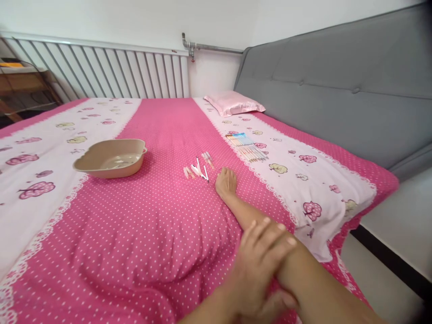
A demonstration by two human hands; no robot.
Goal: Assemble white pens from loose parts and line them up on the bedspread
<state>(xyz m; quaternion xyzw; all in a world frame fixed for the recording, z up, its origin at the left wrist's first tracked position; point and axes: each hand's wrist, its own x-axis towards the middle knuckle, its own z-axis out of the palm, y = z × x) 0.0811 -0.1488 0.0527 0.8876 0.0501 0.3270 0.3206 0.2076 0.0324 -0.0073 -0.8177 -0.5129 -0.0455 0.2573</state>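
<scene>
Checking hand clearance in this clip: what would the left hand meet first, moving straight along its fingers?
The right forearm: the left hand already lies across it, apparently touching, though how firmly is hard to tell from one view.

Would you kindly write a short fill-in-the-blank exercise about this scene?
1. The person's ____ hand lies across the opposite forearm.
2. In the picture, the white sticks lie to the ____ of the beige basin.
3. The pillow's colour is ____.
4. The headboard's colour is ____.

Missing words: left; right; pink; grey.
</scene>
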